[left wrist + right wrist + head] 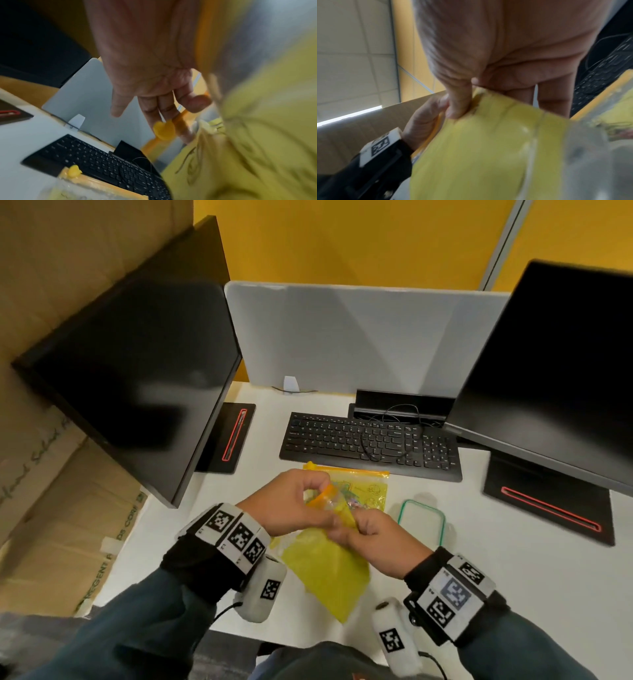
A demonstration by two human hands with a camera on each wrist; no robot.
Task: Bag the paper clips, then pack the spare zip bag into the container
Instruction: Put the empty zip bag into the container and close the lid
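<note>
At the near middle of the surface [513, 577], lifted just off it, we hold the yellow zip bag [329, 570] between both hands, its mouth up and its body hanging toward six o'clock, so that whatever goes in will drop to the bottom. Our left hand [291, 505] has curled fingers pinching the orange zip strip [181, 121] at the bag's top edge, beside the orange slider [163, 130]; we judge this grip keeps the mouth steady. Our right hand [373, 534] pinches the bag's upper edge from the three o'clock side, thumb [458, 102] pressed onto the yellow face, which gives the opposing pull needed to part or close the zip. Small coloured bits that we take for the paper clips [344, 501] show through the clear part near the mouth, though blur keeps us from being sure.

Flat on the surface at twelve o'clock of the held bag lies the spare zip bag [373, 484], out of the way until its turn. At two o'clock of our hands sits the clear, green-rimmed container [423, 523], open side up as far as we can tell and within easy reach for the packing step. Beyond these lies a black keyboard [370, 440], flanked by two dark monitors [137, 371].
</note>
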